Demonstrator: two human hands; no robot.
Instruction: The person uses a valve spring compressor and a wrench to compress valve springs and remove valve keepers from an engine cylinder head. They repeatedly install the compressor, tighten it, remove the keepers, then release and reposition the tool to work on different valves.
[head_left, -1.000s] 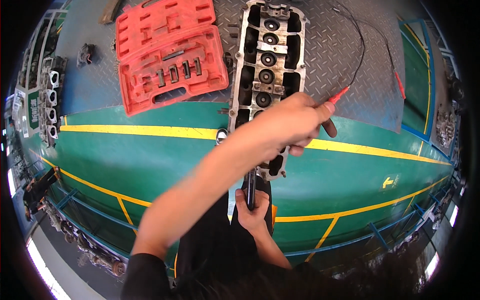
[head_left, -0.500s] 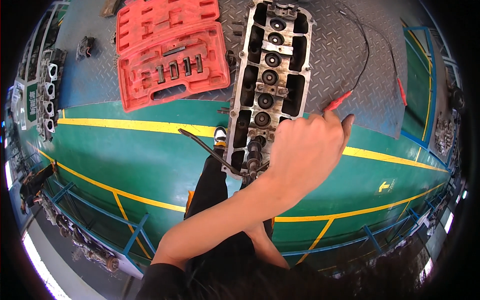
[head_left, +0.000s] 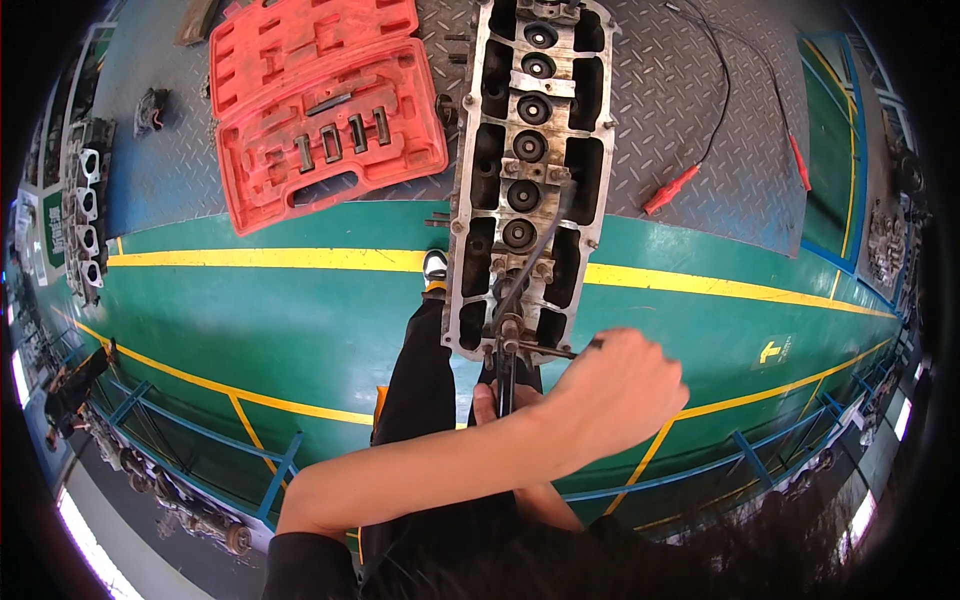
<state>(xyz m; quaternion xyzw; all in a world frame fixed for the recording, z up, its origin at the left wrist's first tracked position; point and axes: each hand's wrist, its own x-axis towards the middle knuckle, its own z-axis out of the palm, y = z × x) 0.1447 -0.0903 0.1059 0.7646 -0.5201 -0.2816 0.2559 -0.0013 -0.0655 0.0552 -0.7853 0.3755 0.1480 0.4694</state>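
One dark metal tool (head_left: 508, 345) sits at the near end of the cylinder head (head_left: 552, 130), its shaft pointing back toward the person. A thin crossbar (head_left: 548, 351) meets the shaft; a blurred rod slants up from there over the metal. The right hand (head_left: 485, 403) has its fingers wrapped around the shaft, partly hidden behind the other forearm. The left hand (head_left: 625, 385) crosses over it and curls by the crossbar's right end; its fingers face away, so I cannot tell how closely they grip.

Good handling here probably means a firm right hand keeping the shaft in line, while the left swings the bar in short, even arcs, square to the shaft. Since the crossed arm limits reach and view, a sideways pull could tip the tool; the rod should also clear the raised bolts.

Beyond the head, the steel-plate surface (head_left: 660, 120) carries an open red case (head_left: 270, 160) to the left and a red clip (head_left: 670, 190) to the right, both well apart from the hands.
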